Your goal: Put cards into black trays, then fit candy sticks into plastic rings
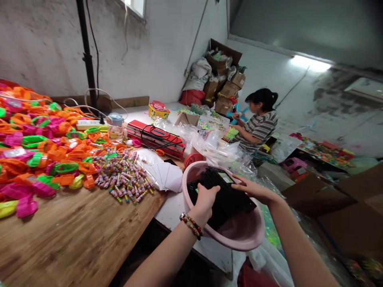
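A pink oval basin holds a stack of thin, flat black pieces, with a pale green-and-white label showing near the top. My left hand, with a beaded bracelet at its wrist, grips the near left side of the stack, thumb laid over the top and other fingers hidden. On the opposite side, my right hand holds the stack's edge, its thumb and forefinger visible on the upper face. What exactly the black pieces are, I cannot make out.
Left of the basin, a wooden table bears small patterned tubes, white cards and a heap of bright plastic pieces. Behind stands a red sealing machine. A person sits beyond, near plastic bags and cartons.
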`<state>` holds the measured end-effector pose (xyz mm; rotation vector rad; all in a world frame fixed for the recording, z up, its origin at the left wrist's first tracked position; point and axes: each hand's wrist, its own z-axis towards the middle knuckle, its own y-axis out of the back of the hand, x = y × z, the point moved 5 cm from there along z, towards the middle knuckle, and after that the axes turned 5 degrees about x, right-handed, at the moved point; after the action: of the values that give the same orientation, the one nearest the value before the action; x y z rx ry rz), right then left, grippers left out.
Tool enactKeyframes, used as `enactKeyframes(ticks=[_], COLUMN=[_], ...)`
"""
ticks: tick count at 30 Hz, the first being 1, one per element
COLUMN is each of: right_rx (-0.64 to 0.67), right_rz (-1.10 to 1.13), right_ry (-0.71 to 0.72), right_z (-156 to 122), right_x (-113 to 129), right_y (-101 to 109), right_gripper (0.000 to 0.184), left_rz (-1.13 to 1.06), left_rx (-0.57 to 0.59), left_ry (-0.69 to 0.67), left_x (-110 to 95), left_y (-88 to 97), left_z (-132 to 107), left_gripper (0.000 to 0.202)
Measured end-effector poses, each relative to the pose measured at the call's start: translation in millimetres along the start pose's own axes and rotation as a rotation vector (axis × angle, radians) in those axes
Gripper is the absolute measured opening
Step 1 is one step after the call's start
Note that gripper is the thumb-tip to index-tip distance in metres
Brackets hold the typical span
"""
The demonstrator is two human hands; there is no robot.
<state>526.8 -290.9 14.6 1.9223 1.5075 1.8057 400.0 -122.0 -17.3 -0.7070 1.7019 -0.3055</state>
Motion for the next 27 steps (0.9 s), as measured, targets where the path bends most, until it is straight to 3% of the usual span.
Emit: enactKeyframes(ticks=[5,9,18,23,27], right_rx=[0.195,0.217,0.154,0.128,0.121], right_rz=[0.39,0.517,0.44,0.441,0.433], right_ry=[0.001,0.025,0.107,0.011,0.015], right_z=[-6,-7,-14,-5,-3], right_x=[-2,3,11,-3,-17], right_y=[-12,-20,-11,-15,-15], right_gripper=[0.081,0.082,0.076,0.072,0.067], left_rz=[0.007,0.008,0.09,0.127,0.11], left_rx=[-0.018,-0.023,-0.071,-0.071,-0.045], left_ry=[0.086,0.11,0.051,0.069,0.061], left_x=[4,10,15,14,8], left_y=[5.6,2.0,8.9,21.5,13.5], left_z=[-7,-16,-27,-30,-29], left_gripper=[0.035,0.038,0.047,0.06,0.047])
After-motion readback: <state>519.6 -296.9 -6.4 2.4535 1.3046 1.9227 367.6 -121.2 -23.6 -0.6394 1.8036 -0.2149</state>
